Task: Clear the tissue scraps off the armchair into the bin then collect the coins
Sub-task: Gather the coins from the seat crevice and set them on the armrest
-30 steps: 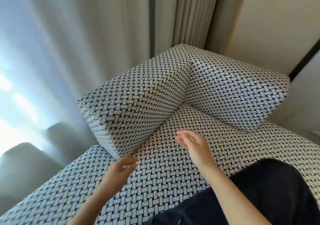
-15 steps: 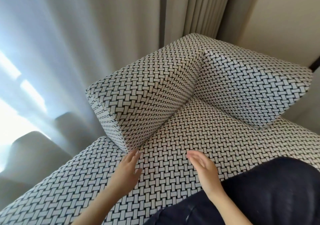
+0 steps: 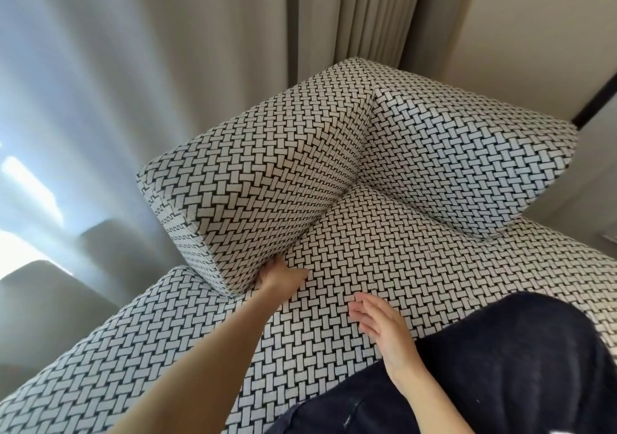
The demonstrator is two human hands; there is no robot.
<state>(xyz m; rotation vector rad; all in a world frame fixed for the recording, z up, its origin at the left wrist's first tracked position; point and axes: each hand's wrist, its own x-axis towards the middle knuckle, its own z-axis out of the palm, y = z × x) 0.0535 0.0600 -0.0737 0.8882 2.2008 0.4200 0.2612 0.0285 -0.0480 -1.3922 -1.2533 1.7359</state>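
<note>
Curtains [image 3: 200, 66] behind, woven armchair [image 3: 417, 266]: no coins or scraps showed; your left hand [image 3: 280, 275] had fingers hidden in the seam ahead, grip unknowable, your right hand [image 3: 384, 330] hovered slack-fingered; coins likely thin, slippery, so pinch edges.

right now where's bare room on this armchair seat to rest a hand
Bare seat lies in the corner where the arm block meets the back cushion, down to the right hand. Another bare stretch runs left of the left forearm. Crowded: the block's lower edge, where the left hand pushes in, and bottom right, under the dark-clothed leg.
</note>
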